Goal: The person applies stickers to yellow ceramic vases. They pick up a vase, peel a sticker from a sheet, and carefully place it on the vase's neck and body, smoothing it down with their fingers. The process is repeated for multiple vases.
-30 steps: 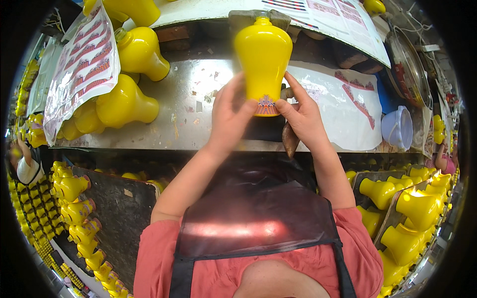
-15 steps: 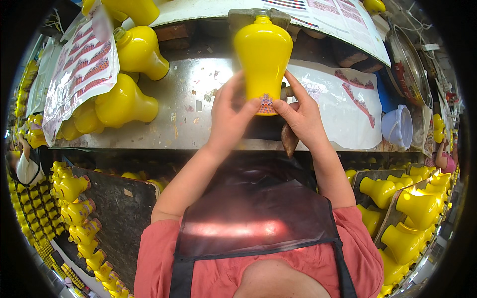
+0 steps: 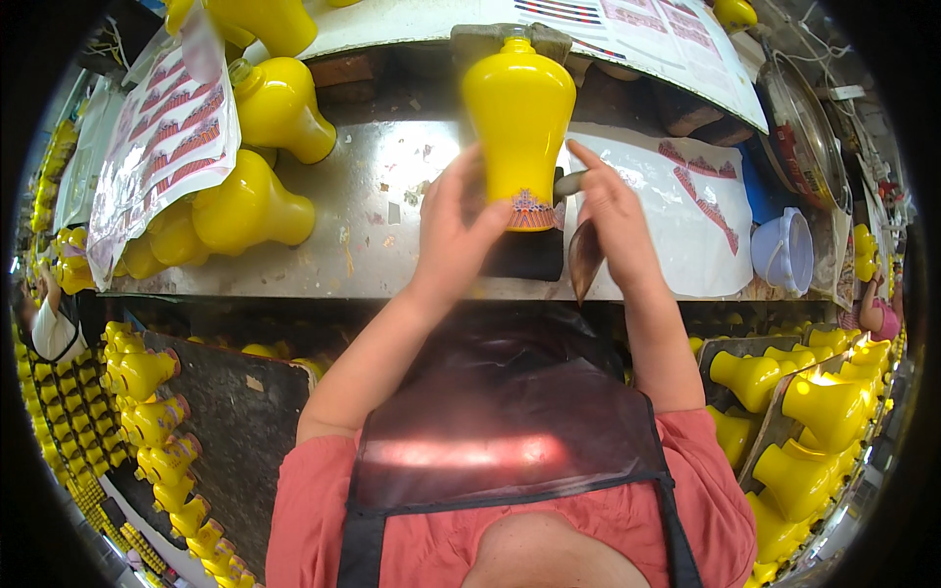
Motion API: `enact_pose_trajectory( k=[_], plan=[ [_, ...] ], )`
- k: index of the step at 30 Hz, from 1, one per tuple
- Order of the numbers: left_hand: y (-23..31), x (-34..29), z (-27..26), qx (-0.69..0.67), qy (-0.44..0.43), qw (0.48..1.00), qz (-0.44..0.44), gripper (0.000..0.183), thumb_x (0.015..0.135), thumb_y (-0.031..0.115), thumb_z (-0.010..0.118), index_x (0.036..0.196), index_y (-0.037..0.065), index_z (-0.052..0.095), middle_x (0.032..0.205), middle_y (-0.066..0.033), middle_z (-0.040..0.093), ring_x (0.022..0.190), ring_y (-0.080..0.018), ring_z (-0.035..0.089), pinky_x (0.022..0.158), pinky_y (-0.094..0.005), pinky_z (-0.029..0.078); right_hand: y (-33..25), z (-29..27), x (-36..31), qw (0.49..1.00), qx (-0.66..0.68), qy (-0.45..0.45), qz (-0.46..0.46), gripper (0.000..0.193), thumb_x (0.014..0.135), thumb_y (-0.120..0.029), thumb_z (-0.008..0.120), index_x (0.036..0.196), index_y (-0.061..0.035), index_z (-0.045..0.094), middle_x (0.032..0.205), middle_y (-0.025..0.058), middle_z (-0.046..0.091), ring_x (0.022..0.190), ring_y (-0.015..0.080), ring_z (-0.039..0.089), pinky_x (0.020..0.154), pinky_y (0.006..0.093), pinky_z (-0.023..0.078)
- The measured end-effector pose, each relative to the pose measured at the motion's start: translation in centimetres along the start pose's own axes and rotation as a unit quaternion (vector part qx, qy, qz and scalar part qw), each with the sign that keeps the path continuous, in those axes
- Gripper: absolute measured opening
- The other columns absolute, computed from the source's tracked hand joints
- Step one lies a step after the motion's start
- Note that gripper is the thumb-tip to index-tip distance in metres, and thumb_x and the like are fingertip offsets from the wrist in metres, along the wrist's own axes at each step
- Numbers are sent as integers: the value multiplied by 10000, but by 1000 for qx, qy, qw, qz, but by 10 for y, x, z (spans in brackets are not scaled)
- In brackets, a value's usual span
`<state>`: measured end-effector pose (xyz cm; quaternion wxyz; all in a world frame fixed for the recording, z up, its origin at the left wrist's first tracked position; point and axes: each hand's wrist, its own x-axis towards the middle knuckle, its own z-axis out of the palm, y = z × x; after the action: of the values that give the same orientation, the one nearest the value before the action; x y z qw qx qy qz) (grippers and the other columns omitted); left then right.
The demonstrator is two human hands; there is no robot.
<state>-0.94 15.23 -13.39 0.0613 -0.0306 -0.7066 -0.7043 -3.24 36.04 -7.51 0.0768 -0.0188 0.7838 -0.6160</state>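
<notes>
A glossy yellow vase (image 3: 520,108) has its neck pointing away, at a dark block (image 3: 470,41). Round its narrow near end runs a patterned red-and-blue decal (image 3: 530,212). My left hand (image 3: 457,218) grips the vase's left side, its thumb at the decal's left edge. My right hand (image 3: 616,218) is closed round a tool with a grey rounded end (image 3: 569,183) and a brown tapering blade (image 3: 585,260); its exact kind is unclear. That hand is just right of the vase. A black pad (image 3: 529,260) lies under the near end.
Several yellow vases (image 3: 253,201) lie at left beside a decal sheet (image 3: 176,127). Another decal sheet (image 3: 676,216) is at right, near a small pale bucket (image 3: 783,250). Racked vases (image 3: 818,407) stand low on both sides. Other people work at the far left and right edges.
My right thumb has come off the decal and that hand has drawn to the right with the tool. More of the decal shows. My left hand stays on the vase.
</notes>
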Motion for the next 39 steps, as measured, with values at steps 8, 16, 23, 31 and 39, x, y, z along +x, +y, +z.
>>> enact_pose_trajectory(
  k=[8, 16, 23, 31, 39],
  plan=[
    [5, -1, -2, 144, -34, 988, 35, 831, 868, 250, 754, 1561, 44, 344, 1373, -159, 544, 1267, -243, 520, 1113, -389, 386, -26, -3, -13, 984, -95, -36, -144, 329, 885, 37, 718, 1203, -16, 651, 1094, 64, 694, 985, 143, 685, 876, 291, 557],
    [4, -3, 5, 114, 5, 993, 30, 773, 802, 199, 737, 1491, 36, 426, 1394, -202, 561, 1315, -390, 495, 1123, -505, 366, -39, 14, -11, 828, -386, 43, -404, 416, 823, -48, 820, 1221, -110, 718, 787, 92, 621, 640, 269, 623, 578, 347, 517],
    [13, -21, 4, 347, 58, 916, 192, 753, 822, 240, 739, 1491, 65, 443, 1428, -193, 498, 1372, -393, 422, 1174, -553, 244, -38, 12, -18, 807, -419, 62, -412, 446, 808, -45, 835, 1234, -104, 717, 769, 99, 617, 621, 266, 618, 570, 366, 514],
    [7, -57, 7, 431, 7, 885, 178, 800, 844, 264, 740, 1535, 34, 409, 1513, -218, 409, 1429, -417, 349, 1201, -584, 162, -6, 8, -16, 897, -272, 121, -327, 391, 818, -22, 813, 1187, -51, 685, 1042, 157, 745, 828, 327, 718, 729, 366, 584],
    [-3, -58, 7, 407, 25, 896, 176, 814, 806, 257, 773, 1508, 41, 423, 1500, -182, 435, 1438, -388, 355, 1179, -604, 179, -26, 9, -26, 777, -458, 90, -423, 420, 803, 34, 796, 1192, -113, 736, 965, 90, 737, 785, 274, 694, 719, 350, 572]
  ],
)
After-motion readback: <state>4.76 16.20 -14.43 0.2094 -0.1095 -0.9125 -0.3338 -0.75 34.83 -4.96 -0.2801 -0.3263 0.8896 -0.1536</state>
